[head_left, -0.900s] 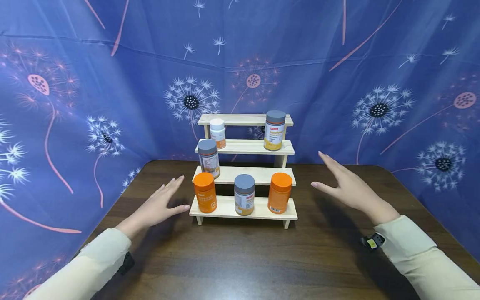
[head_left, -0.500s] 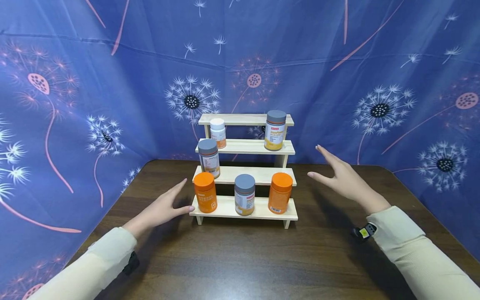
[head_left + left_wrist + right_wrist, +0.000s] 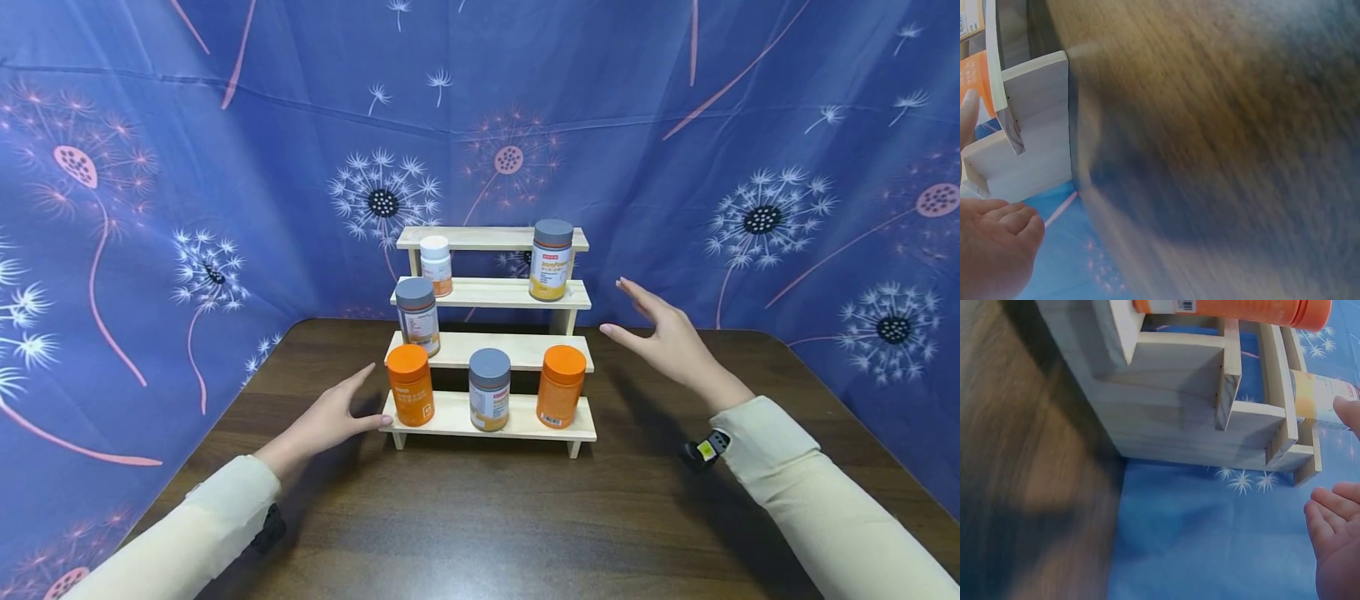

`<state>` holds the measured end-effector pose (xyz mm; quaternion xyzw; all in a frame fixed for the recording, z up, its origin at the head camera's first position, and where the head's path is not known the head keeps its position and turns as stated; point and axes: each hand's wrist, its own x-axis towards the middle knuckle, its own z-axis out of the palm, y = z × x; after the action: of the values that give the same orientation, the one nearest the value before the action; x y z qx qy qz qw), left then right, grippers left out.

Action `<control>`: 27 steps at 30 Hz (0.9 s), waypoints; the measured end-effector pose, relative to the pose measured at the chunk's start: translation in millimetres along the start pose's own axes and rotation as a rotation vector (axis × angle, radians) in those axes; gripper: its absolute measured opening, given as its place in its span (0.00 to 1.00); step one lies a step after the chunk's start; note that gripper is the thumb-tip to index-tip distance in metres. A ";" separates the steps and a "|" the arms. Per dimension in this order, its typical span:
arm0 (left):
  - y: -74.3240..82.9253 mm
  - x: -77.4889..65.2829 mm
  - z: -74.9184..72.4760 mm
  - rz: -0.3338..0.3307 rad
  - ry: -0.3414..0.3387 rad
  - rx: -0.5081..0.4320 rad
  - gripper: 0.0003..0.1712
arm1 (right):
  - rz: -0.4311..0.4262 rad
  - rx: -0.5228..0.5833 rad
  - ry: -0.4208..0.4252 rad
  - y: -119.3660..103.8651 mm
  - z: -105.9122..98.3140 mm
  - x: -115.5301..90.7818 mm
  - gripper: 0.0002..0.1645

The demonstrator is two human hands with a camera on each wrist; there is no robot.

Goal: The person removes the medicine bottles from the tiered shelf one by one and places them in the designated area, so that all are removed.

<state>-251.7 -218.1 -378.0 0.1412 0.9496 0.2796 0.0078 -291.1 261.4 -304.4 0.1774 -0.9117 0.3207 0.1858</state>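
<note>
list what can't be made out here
Head: label print on the white-capped bottle, too small.
Head: second-step grey-lidded jar's base, partly behind left orange jar.
Left wrist: orange jar's lid, cut off by left edge.
Right wrist: part of right hand, cut off by right edge.

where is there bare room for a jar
Free: the top shelf; third shelf between the white bottle and upper grey-capped jar; second shelf right of the left grey-capped jar; table in front of the bottom shelf. Crowded: that shelf, where the middle grey-capped jar stands between left orange jar and right orange jar.
</note>
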 end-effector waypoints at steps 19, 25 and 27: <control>4.7 4.4 11.9 -0.022 -0.019 -0.063 0.57 | 0.108 0.227 0.012 -24.2 7.9 23.6 0.41; 3.1 5.3 16.4 -0.038 -0.046 -0.118 0.54 | 0.129 0.264 0.029 -34.9 14.1 35.4 0.40; 2.9 5.5 17.4 -0.048 -0.056 -0.139 0.54 | 0.124 0.264 0.034 -39.2 16.7 37.9 0.40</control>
<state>-254.6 -205.1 -390.8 0.1251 0.9304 0.3406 0.0511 -310.4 214.2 -279.0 0.1383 -0.8675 0.4516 0.1559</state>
